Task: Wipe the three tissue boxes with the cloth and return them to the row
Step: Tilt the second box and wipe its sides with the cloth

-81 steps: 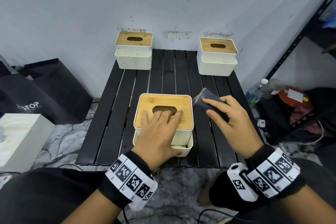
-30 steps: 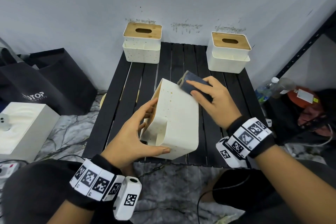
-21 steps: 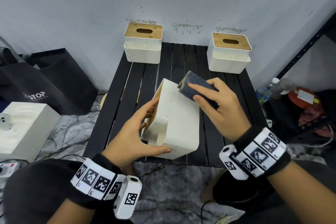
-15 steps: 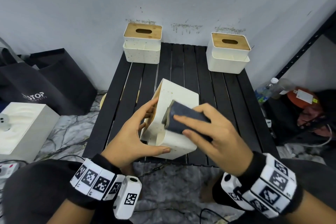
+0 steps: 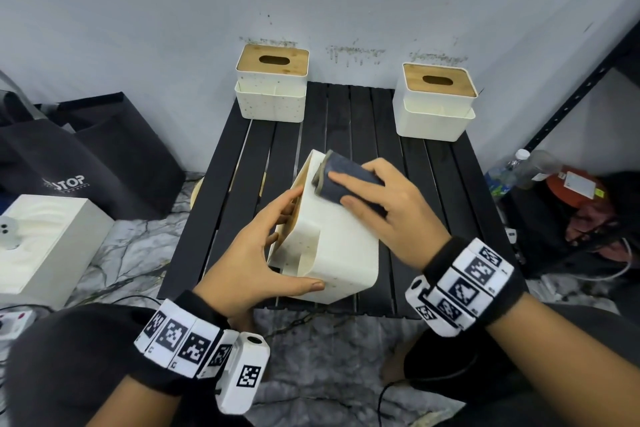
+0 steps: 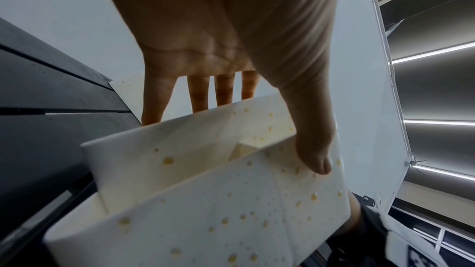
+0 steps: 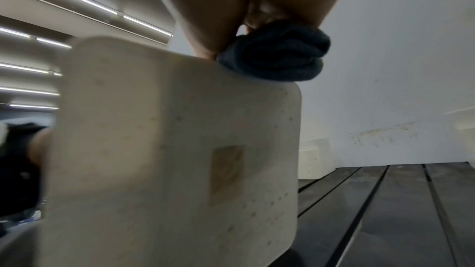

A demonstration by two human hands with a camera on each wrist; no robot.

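Observation:
A white speckled tissue box [image 5: 332, 253] stands tipped on its side at the front of the black slatted table [image 5: 349, 121], wooden lid facing left. My left hand [image 5: 294, 243] grips it, fingers along the lid and thumb on the near white face [image 6: 205, 200]. My right hand [image 5: 363, 198] holds a folded dark blue cloth [image 5: 346, 180] and presses it on the far upper part of the box's upturned face. The right wrist view shows the bunched cloth [image 7: 277, 58] on the box's top edge [image 7: 167, 149]. Two more tissue boxes stand at the back left [image 5: 272, 94] and back right [image 5: 436, 111].
The wall runs just behind the back boxes. A black bag [image 5: 104, 156] and a white box [image 5: 45, 243] sit on the floor to the left. To the right are bottles [image 5: 519, 170] and a black metal shelf post [image 5: 588, 80]. Bare slats lie between the back boxes.
The box, flat 2.7 s ago, now stands tipped on its side. My right hand slid the cloth down toward me half a second ago and has now pushed it back to the far edge.

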